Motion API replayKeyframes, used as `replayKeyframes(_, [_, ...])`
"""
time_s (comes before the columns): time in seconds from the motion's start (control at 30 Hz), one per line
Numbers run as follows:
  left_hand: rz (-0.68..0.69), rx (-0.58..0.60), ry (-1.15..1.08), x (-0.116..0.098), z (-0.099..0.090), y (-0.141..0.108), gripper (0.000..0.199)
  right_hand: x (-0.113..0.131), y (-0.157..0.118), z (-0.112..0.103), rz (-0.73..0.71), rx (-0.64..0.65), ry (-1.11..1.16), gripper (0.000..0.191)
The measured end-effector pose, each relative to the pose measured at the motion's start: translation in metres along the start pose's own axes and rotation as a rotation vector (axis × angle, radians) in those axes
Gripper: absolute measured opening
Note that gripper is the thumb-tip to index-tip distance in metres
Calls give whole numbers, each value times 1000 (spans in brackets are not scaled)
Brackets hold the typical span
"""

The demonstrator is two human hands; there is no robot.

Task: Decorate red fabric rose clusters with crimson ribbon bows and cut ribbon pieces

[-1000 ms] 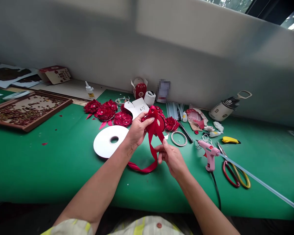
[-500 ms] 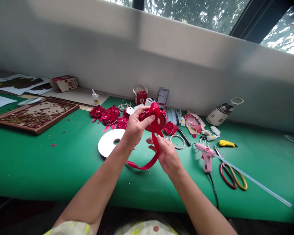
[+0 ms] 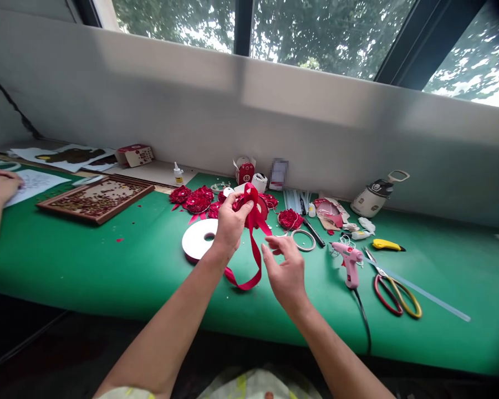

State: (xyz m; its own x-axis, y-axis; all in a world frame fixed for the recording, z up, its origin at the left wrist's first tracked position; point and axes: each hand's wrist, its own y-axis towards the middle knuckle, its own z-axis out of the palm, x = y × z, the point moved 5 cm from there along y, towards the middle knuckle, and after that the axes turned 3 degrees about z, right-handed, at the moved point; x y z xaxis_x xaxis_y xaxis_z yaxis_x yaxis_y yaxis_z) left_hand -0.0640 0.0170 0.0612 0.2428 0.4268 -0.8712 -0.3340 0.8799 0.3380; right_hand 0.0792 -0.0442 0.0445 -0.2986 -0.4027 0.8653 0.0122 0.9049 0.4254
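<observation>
My left hand [image 3: 232,223] pinches a looped red ribbon [image 3: 255,252] between thumb and fingers. From the loop, one tail sticks out to the right, and a longer length curves down and back toward the white-sided ribbon spool [image 3: 194,242] beside my left wrist. My right hand [image 3: 286,263] is just right of the ribbon, thumb and fingers apart, apparently holding nothing. Behind the loop lies a dark red round piece [image 3: 261,210], partly covered. Several red fabric flowers [image 3: 199,199] lie to the left, and another flower [image 3: 290,219] is to the right.
On the right are a pink glue gun [image 3: 348,260] with a glue stick, scissors [image 3: 393,288], a yellow cutter [image 3: 387,245] and a tape roll [image 3: 303,240]. A brown tray [image 3: 100,199] of dried petals sits left. Another person's hand [image 3: 0,185] rests at the far left.
My right hand has let go of the ribbon and moved slightly right, its fingers opening. My left hand keeps its pinch. The view has shifted, bringing another person's hand in at left.
</observation>
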Motion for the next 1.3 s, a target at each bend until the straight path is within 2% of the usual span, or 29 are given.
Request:
replayKeyframes(0.03, [-12, -29, 26, 4, -1, -3, 28, 8, -2, -4, -128, -50, -109, 23])
replayKeyframes(0.1, [-32, -53, 79, 11, 1, -11, 28, 18, -4, -3, -315, -58, -266, 36])
replayKeyframes(0.17, [-62, -46, 113, 15, 7, -21, 28, 19, -1, 4, -397, -6, -355, 48])
replayKeyframes(0.23, [-104, -43, 119, 16, 13, -30, 27, 13, 4, 10, -401, 5, -384, 52])
replayKeyframes(0.37, [-173, 19, 36, 10, 26, -44, 27, -7, 10, 10, -337, -86, -308, 44])
replayKeyframes(0.5, [-176, 130, -12, -5, 37, -50, 34, -17, 16, -7, -257, -208, -105, 26])
replayKeyframes(0.57, [-164, 164, 3, -9, 37, -48, 37, -25, 24, -17, -152, -224, 41, 22])
replayKeyframes(0.63, [-110, 146, 75, -9, 29, -39, 37, -39, 33, -24, 13, -197, 273, 21])
replayKeyframes(0.7, [-23, 67, 186, -5, 16, -25, 34, -55, 42, -26, 203, -127, 574, 23])
replayKeyframes(0.77, [-22, 45, 256, 7, 8, -10, 32, -66, 48, -24, 348, -48, 837, 26])
replayKeyframes(0.8, [-88, 107, 248, 17, 9, -3, 33, -70, 51, -23, 395, -13, 925, 27])
replayKeyframes(0.87, [-284, 316, 147, 38, 21, 5, 34, -74, 56, -21, 442, 41, 1025, 26])
replayKeyframes(0.93, [-443, 493, 9, 52, 37, 7, 36, -77, 63, -18, 457, 67, 1060, 23])
replayKeyframes(1.03, [-515, 579, -135, 63, 54, 9, 36, -84, 73, -12, 488, 100, 1042, 21])
replayKeyframes(1.13, [-511, 521, -139, 76, 54, 13, 33, -97, 79, -4, 523, 145, 957, 25])
replayKeyframes(1.3, [-617, 349, -168, 102, 34, 21, 21, -114, 73, 3, 600, 245, 838, 24])
